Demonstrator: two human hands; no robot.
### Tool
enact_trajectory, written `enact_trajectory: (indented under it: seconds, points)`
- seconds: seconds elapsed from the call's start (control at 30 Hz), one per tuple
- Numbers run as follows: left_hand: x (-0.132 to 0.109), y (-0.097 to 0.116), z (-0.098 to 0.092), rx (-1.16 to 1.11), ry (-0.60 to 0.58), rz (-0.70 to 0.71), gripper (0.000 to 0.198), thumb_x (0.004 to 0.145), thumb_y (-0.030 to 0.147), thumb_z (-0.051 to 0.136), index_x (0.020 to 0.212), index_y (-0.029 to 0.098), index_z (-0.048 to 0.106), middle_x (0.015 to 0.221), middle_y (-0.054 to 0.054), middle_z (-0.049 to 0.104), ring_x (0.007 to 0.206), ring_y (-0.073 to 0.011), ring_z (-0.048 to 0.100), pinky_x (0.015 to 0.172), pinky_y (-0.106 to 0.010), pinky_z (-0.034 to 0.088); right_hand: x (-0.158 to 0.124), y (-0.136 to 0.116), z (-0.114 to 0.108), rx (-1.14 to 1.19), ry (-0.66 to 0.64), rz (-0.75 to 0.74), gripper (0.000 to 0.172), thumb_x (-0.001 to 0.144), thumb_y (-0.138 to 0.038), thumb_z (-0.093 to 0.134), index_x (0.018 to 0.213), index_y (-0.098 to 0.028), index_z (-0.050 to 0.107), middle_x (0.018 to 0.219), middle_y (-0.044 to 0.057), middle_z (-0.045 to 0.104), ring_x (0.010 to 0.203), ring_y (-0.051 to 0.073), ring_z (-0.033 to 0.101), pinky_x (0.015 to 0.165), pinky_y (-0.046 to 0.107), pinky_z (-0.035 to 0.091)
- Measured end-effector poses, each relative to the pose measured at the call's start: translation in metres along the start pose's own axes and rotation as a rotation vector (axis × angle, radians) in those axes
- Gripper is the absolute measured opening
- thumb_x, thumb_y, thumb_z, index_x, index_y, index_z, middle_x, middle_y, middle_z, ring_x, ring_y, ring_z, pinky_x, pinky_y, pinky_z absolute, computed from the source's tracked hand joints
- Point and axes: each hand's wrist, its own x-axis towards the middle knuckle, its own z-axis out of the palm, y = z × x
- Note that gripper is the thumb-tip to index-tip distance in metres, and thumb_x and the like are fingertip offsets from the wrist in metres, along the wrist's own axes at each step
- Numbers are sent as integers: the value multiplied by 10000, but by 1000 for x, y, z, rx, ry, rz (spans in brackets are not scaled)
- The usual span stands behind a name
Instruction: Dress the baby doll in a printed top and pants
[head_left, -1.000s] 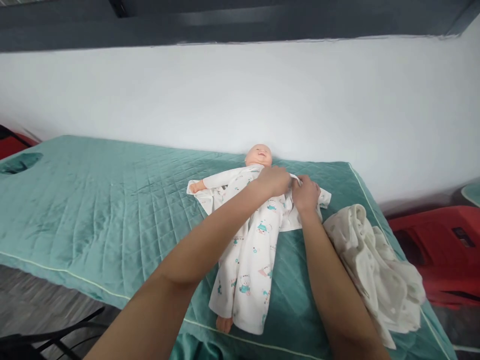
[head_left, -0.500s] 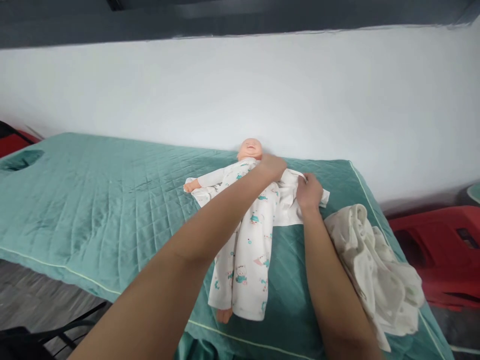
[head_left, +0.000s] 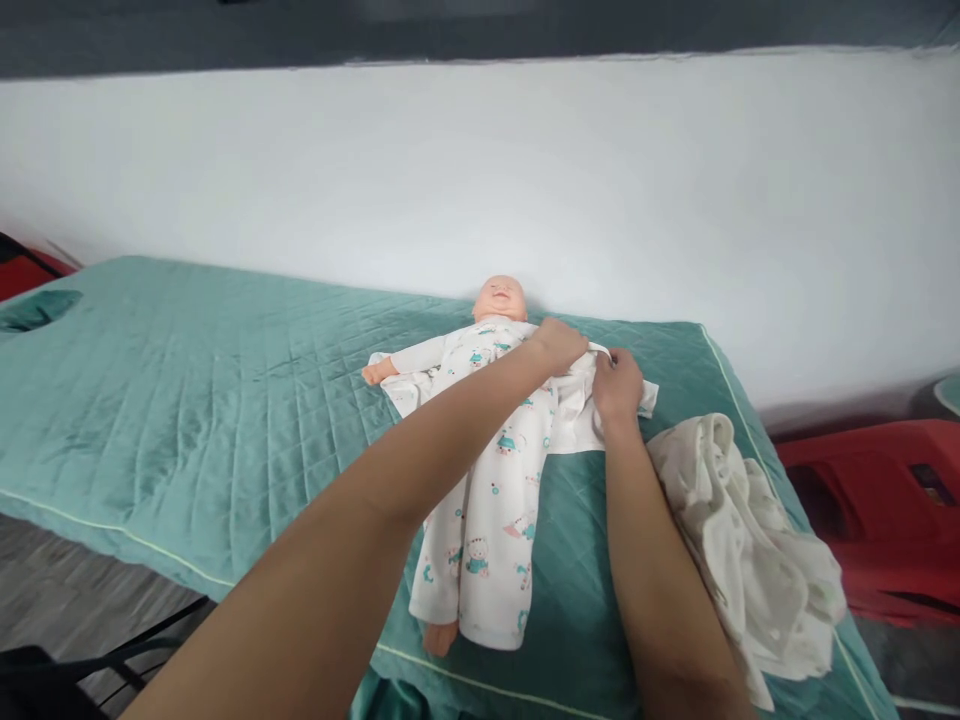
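Observation:
A baby doll (head_left: 501,298) lies on its back in white patterned clothes (head_left: 501,500), head toward the wall. A white shirt (head_left: 581,430) is spread out beneath its upper body. My left hand (head_left: 561,345) is closed beside the doll's shoulder on the right side; what its fingers hold is hidden. Just to its right, my right hand (head_left: 619,385) grips the shirt's sleeve area. A strip of white cloth runs between the two hands. The doll's arm on this side is out of sight, while its other arm (head_left: 381,371) stretches out to the left.
A crumpled pile of off-white clothing (head_left: 750,550) lies right of my right forearm. Everything rests on a green quilted bed (head_left: 187,400) against a white wall (head_left: 375,180). Red plastic chairs (head_left: 877,510) stand past the right end.
My left hand has slid to the right, away from the doll's neck and closer to my right hand. My right hand stays on the white shirt.

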Motion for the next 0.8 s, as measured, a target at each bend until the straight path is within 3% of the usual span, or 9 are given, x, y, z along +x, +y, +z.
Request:
enact_trajectory:
  seconds: [0.33,0.57,0.8]
  points:
    - [-26,-28,-29,85,36,-67,418,854,90,571,1265,135,627,1181,-177,706,1110,-313,669,843,-364,476,0,5,-1,182,64,59,282,890,-274,456,1049,-152,653,1032,163,714,945,291,618,860,383,434]
    - [-36,-34,-29,87,54,-66,436,858,96,542,1289,146,586,1173,-164,694,1074,-308,664,783,-367,466,6,11,4,463,138,80,201,797,-308,560,917,-178,654,935,100,714,894,251,624,921,420,465]
    - [-34,-31,-17,-2,53,-64,408,858,121,570,1265,155,590,1174,-163,691,1070,-305,665,813,-366,468,19,16,3,900,140,190,160,618,-194,646,777,-189,630,813,38,730,765,187,692,794,367,578]
